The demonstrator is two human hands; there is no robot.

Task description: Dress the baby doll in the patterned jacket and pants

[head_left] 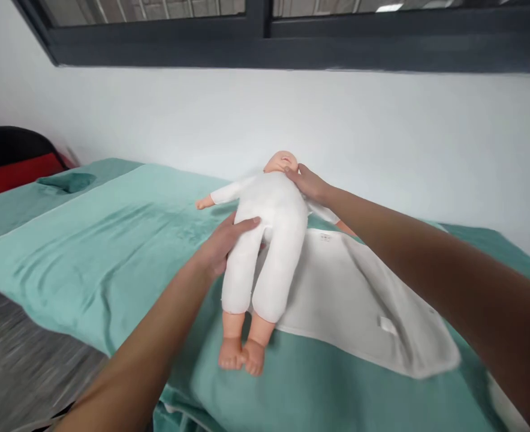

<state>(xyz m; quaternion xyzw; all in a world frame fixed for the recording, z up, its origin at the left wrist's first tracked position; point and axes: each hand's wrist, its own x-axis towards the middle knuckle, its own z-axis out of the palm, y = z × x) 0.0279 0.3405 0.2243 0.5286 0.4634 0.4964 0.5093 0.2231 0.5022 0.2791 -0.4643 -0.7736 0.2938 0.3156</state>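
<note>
A baby doll with a white cloth body lies face up, its feet toward me and its head near the wall. My left hand grips the doll's thigh, thumb on top and fingers underneath. At the neck and shoulder, my right hand holds the doll, its fingers partly hidden behind the head. Beneath and to the right of the doll spreads a white cloth garment with a small tag. One doll arm stretches out to the left; the other is partly covered by my right forearm.
A green sheet covers the bed. Behind it rises a white wall with a dark window frame above. A black and red item stands at the far left. Grey floor shows at the lower left.
</note>
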